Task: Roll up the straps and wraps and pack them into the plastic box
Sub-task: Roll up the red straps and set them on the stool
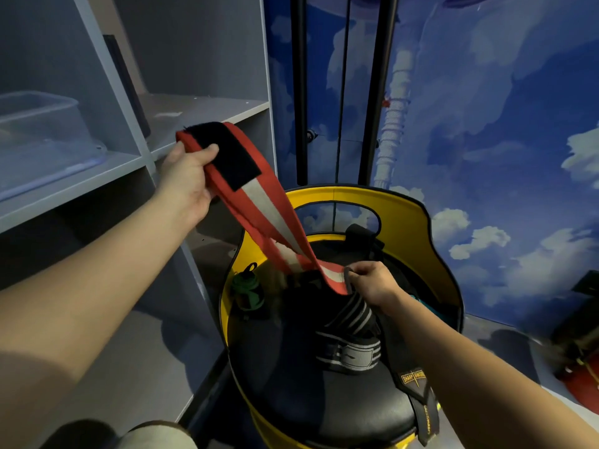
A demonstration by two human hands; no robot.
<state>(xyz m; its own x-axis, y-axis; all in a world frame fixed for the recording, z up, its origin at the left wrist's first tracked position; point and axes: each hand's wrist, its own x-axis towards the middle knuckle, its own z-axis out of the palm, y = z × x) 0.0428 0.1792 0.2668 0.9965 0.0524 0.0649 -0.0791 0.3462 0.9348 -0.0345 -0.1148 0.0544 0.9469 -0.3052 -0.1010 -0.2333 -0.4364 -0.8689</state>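
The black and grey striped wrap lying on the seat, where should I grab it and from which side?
Pinch the black and grey striped wrap at its near flat end with the logo patch, coming from above on the left. That end lies spread on the black seat; its far end runs under the right hand, and a black strap lies on its right.

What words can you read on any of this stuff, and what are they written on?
"SHARP" on the yellow-edged patch of the black strap; the word after it is too blurred to read.
Yellow lettering lower on the same strap is too small to read.
The grey-striped wrap shows only a logo outline, no words.
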